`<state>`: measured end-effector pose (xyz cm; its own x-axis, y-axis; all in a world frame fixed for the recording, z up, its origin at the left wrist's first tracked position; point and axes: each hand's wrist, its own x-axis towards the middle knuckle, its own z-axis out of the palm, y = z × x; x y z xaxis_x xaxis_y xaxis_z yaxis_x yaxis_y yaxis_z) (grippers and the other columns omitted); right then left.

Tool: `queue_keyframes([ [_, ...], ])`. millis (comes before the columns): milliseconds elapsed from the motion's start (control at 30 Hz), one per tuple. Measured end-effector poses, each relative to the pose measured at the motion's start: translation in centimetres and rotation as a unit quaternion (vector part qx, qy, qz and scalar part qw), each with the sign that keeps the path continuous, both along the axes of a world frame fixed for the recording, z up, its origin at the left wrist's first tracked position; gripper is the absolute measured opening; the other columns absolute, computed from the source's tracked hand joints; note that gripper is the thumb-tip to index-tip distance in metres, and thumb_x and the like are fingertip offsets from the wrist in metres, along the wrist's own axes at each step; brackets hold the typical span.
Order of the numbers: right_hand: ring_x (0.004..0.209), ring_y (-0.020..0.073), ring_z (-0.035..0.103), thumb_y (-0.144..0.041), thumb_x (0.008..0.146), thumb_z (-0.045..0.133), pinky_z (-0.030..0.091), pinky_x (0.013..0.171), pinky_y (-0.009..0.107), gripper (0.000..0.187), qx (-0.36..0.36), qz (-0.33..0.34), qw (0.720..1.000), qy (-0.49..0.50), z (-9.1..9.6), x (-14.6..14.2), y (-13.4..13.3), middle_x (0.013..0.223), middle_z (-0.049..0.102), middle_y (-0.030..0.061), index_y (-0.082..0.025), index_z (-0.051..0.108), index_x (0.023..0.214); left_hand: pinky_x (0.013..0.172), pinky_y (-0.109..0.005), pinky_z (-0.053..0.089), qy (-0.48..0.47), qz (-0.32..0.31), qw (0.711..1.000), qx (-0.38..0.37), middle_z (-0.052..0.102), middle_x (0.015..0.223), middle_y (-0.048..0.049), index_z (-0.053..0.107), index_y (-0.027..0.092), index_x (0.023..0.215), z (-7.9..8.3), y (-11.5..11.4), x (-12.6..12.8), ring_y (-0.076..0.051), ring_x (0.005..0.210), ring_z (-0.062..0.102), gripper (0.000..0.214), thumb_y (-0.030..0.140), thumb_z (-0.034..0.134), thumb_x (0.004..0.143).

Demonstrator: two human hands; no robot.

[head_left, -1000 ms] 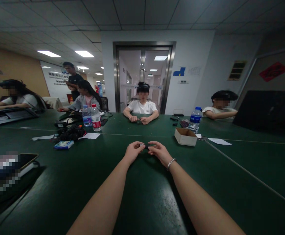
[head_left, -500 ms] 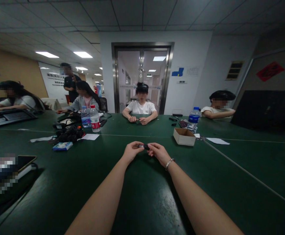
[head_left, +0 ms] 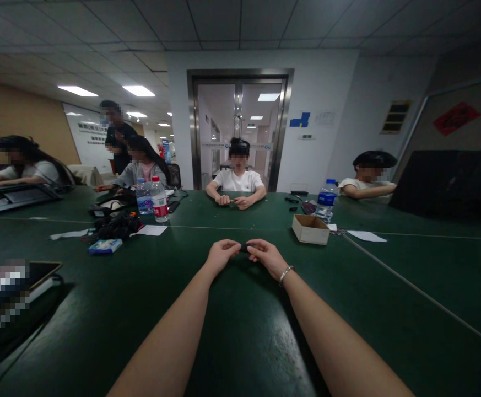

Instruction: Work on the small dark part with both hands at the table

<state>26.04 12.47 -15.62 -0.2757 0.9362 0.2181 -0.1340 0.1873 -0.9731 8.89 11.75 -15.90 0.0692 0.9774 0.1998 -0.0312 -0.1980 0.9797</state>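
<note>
A small black object [head_left: 244,248] sits between my two hands, too small and dark to tell its kind. My left hand [head_left: 222,257] is closed in a pinch at its left end. From the other side, the thumb and fingers of my right hand [head_left: 267,258] are closed on its right end. A silver bracelet [head_left: 286,275] circles my right wrist. Both hands are just above the green table [head_left: 248,314], and the fingertips hide part of the object.
An open cardboard box [head_left: 311,236] lies ahead to the right, by a blue-capped bottle [head_left: 327,201]. Two bottles, black cables [head_left: 118,226] and a small blue-and-white packet [head_left: 105,246] are at the left. Across the table a person [head_left: 239,182] sits with both hands on it.
The silvery part that showed at my left fingertips is now out of sight, and only the black part shows between my hands. My hands stay in nearly the same place.
</note>
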Motion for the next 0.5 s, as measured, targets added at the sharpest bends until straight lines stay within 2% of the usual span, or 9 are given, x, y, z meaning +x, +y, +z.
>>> queue_keyframes([
  [167,0.054,0.0102,0.055,-0.036,0.058,0.077,0.041,0.050,0.020,0.044,0.000,0.003,1.000,-0.001,0.09,0.02,-0.09,0.060,0.058,-0.0011,-0.012,0.061,0.091,0.060,-0.024,0.043,0.008,0.001,1.000,0.001,0.062,0.067,-0.0049,0.064,0.011,0.080,0.07,0.00,-0.04,-0.014,0.063,0.057,0.034,0.040,0.070,0.063],
  [367,0.052,0.0101,0.055,-0.039,0.061,0.076,0.041,0.048,0.019,0.042,-0.017,-0.001,1.000,0.011,-0.22,0.02,0.32,0.060,0.060,0.0021,-0.011,0.061,0.088,0.082,-0.031,0.044,-0.004,-0.028,0.998,0.049,0.065,0.088,-0.0084,0.064,0.013,0.084,0.45,-0.51,-0.28,-0.019,0.085,0.060,0.033,0.031,0.075,0.059],
  [500,0.050,0.0105,0.055,-0.041,0.063,0.074,0.042,0.045,0.019,0.040,-0.032,-0.002,0.999,0.019,-0.36,0.05,0.52,0.061,0.062,0.0043,-0.011,0.062,0.086,0.085,-0.033,0.044,-0.010,-0.034,0.998,0.048,0.065,0.088,-0.0080,0.063,0.013,0.085,0.69,-0.79,-0.21,-0.018,0.085,0.059,0.034,0.028,0.076,0.058],
])
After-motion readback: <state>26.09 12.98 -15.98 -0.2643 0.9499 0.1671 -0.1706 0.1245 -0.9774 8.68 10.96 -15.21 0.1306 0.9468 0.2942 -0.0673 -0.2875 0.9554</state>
